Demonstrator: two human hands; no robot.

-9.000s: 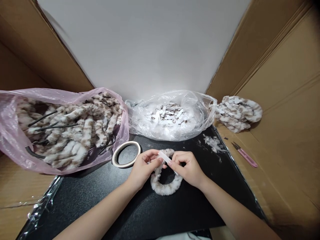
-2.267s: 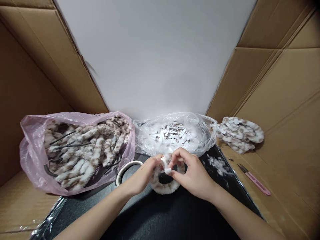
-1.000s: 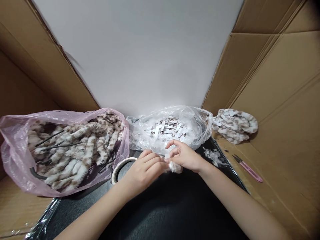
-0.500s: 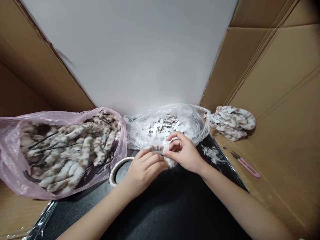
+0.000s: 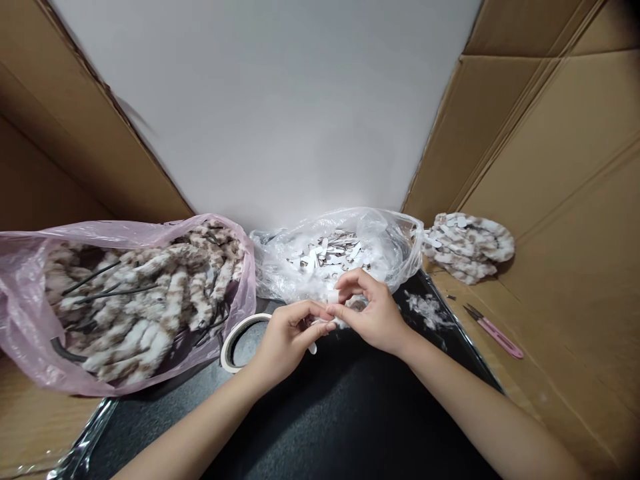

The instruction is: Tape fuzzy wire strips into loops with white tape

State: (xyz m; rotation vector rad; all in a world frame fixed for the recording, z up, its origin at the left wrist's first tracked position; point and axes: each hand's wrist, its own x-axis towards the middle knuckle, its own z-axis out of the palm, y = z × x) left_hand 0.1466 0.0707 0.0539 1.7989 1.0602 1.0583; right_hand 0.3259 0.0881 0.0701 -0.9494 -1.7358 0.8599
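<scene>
Right hand: Our right hand (image 5: 375, 317), just on the near side of the clear bag (image 5: 270, 280), curls its fingers loosely, with a white strip (image 5: 333, 296) caught between thumb and forefinger.
Left hand: Our left hand (image 5: 287, 333), on the near side of the clear bag, is half curled, its thumb reaching in beside our right thumb; we cannot tell how firmly it grips.
Fur piece: Mostly hidden by our hands, the brown-and-white fur piece (image 5: 357, 304) shows behind the right fingers, close to the clear bag's near edge.
White tip: A rounded white end (image 5: 313, 348) pokes out below our left thumb, nearer us than the clear bag.
Tape roll: The pale ring (image 5: 227, 347) lies flat, nearer us and left of the clear bag.
Tabs: White tabs (image 5: 315, 257) lie heaped inside the clear bag; any print is too small for us to read.
Pink bag: Left of the clear bag, the pink bag (image 5: 30, 360) holds striped plush lengths (image 5: 150, 337) and dark cords (image 5: 90, 277).
Bundle: A plush bundle (image 5: 467, 250) with white tabs sits right of the clear bag.
Snips: Pink-handled snips (image 5: 500, 338) rest on cardboard (image 5: 560, 393), right of the clear bag and nearer us.
</scene>
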